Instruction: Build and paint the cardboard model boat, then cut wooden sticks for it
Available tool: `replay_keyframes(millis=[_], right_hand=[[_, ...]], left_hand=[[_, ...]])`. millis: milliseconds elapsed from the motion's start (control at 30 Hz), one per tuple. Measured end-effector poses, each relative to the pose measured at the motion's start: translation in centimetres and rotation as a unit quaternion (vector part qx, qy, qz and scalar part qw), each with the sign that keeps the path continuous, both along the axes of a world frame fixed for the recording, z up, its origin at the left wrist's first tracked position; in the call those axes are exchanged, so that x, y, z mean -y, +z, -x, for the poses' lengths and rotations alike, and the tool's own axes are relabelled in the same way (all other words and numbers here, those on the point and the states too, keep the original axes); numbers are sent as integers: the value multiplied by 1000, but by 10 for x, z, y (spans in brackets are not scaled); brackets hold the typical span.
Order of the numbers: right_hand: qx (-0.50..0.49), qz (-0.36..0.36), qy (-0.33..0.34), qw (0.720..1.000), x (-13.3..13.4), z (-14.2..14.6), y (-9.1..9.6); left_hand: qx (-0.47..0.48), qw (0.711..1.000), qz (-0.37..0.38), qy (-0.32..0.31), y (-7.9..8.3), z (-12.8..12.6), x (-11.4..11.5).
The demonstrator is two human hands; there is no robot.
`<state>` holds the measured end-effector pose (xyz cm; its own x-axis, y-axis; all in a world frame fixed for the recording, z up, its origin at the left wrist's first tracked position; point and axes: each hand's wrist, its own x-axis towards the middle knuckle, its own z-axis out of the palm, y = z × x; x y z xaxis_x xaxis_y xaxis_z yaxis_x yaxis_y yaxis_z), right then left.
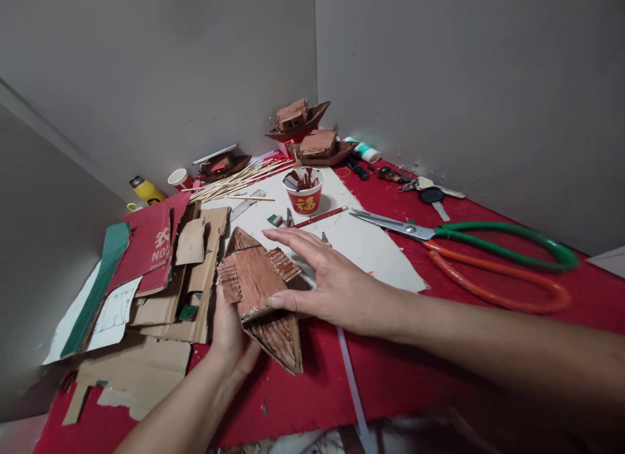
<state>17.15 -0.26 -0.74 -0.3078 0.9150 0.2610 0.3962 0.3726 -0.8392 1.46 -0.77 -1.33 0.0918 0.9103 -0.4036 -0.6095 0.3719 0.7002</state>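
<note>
A brown cardboard boat model (258, 291) with a ridged roof lies over the red table cover (390, 369). My left hand (229, 333) grips it from below at its left side. My right hand (327, 278) hovers over its right side with fingers stretched out flat, thumb touching the roof edge. A white sheet (361, 239) lies just behind the model.
Large green and orange handled scissors (488, 258) lie to the right. A red paper cup (303, 190), a red pencil (319, 217), wooden sticks (234, 180), two finished boat models (307, 131), a glue tube (364, 151), keys (430, 190) and cardboard scraps (166, 271) crowd the back and left.
</note>
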Motion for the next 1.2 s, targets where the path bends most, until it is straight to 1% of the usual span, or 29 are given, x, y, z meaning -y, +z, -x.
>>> replay_keyframes(millis=[100,200,333,500,633,767,900,1000,1067,1200], right_hand=[[0,-9,4,1000,0,1,0],[-1,-16,4,1000,1,1,0],[-4,-7,14,1000,1,1,-1],[-44,0,33,999,1,-1,0],[-83,30,12,996,2,-2,4],[-145,34,-30,988,3,-6,11],[-181,25,-77,980,5,-13,15],[-199,37,-78,976,6,-17,14],[-209,36,-63,975,8,-17,13],[-209,9,-40,977,10,-14,11]], left_hand=[[-21,999,13,22,3,-3,2],[-31,999,4,36,3,-4,3],[-26,999,-7,28,0,-2,3],[-15,1000,5,10,-2,1,2],[-19,1000,15,18,2,1,1],[-12,998,55,37,11,3,-2],[-13,992,93,79,20,9,-4],[0,989,102,107,23,14,-5],[-5,990,94,102,23,18,-6],[-37,996,76,39,19,24,-5]])
